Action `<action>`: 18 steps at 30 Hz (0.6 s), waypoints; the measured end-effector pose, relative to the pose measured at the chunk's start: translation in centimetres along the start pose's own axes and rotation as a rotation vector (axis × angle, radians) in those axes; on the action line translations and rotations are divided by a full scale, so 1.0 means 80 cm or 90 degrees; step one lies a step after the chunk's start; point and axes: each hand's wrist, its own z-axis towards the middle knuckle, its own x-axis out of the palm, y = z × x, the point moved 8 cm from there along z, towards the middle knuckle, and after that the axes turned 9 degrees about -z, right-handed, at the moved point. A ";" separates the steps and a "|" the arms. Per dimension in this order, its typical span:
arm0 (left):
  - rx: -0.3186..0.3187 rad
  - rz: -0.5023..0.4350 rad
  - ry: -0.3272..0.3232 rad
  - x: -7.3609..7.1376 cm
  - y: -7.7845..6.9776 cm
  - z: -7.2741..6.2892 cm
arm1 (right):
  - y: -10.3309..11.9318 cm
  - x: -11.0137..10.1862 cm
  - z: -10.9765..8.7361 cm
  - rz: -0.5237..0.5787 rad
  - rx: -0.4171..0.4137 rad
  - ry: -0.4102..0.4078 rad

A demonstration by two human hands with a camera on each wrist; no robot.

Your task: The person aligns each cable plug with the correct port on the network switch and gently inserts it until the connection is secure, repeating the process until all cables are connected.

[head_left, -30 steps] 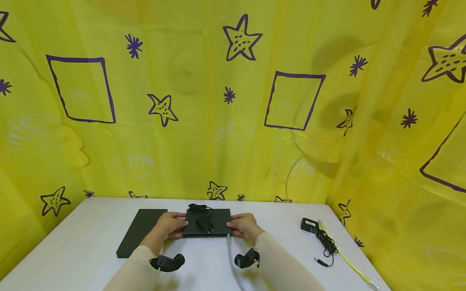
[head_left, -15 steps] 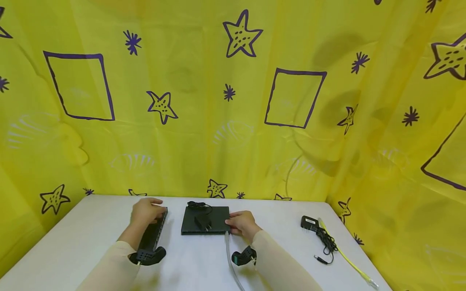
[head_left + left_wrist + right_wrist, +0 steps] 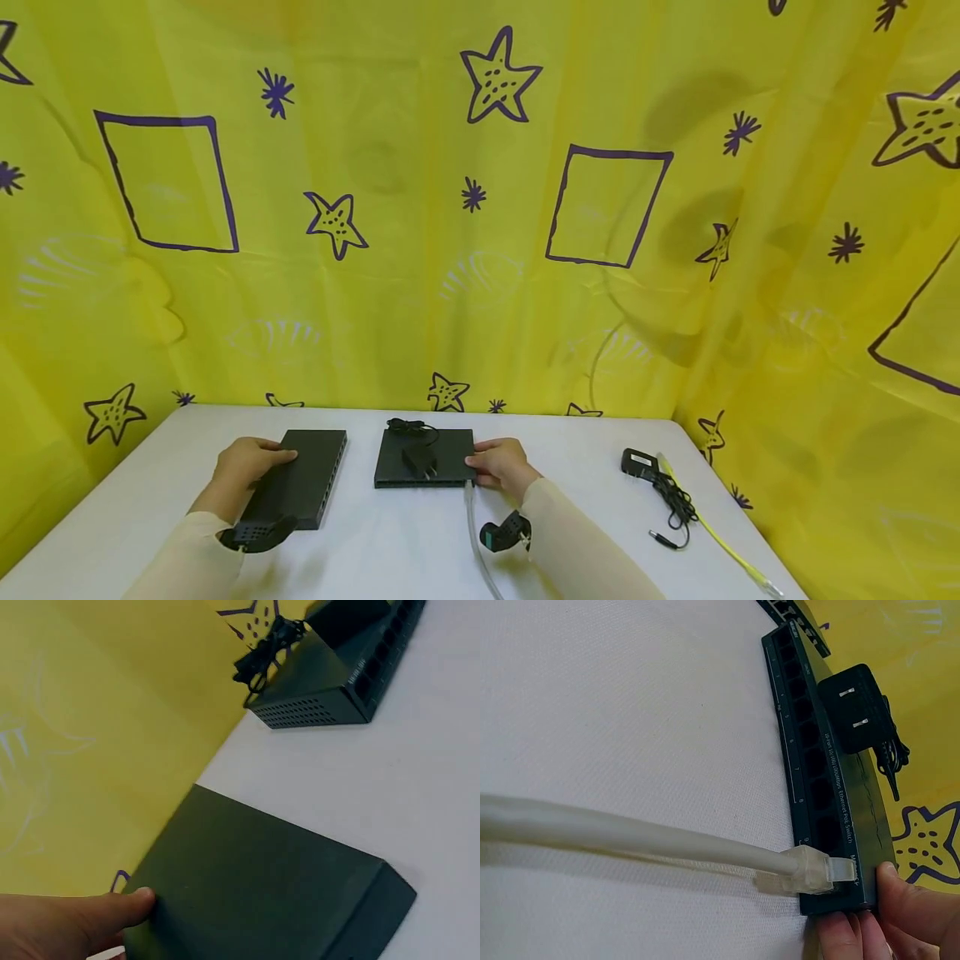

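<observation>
My left hand point(image 3: 243, 467) holds the left edge of a black network switch point(image 3: 307, 479), with its thumb on top; in the left wrist view the thumb point(image 3: 124, 907) lies at one corner. A row of ports lines that switch's right side. My right hand point(image 3: 506, 467) grips the right end of another black Ethernet switch point(image 3: 390, 473), thumb above and fingers point(image 3: 840, 937) below. A grey network cable point(image 3: 645, 838) is plugged into the end port of this switch through a clear connector point(image 3: 810, 870). A black power adapter point(image 3: 849, 705) with its bundled cord lies on top.
At the right of the white table point(image 3: 577, 508) lie a second black power adapter point(image 3: 639, 463) with a coiled cord and a yellow network cable point(image 3: 723, 546). A yellow patterned curtain point(image 3: 405, 292) hangs right behind the table and along its sides.
My left hand has let go of the middle switch, crossed over the left switch and now holds its left edge. The left switch now shows its ports facing right. My right hand stays put.
</observation>
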 end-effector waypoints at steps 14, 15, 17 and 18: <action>-0.053 -0.017 0.086 0.003 0.007 0.003 | 0.000 0.002 0.000 0.012 -0.003 0.005; -0.055 -0.015 0.085 0.003 0.008 0.003 | 0.000 0.002 0.000 0.011 -0.005 0.004; -0.053 -0.007 0.082 0.003 0.008 0.000 | 0.001 0.002 0.000 0.008 -0.005 0.004; -0.051 -0.004 0.080 0.003 0.008 -0.002 | 0.001 0.001 0.000 0.006 -0.004 0.004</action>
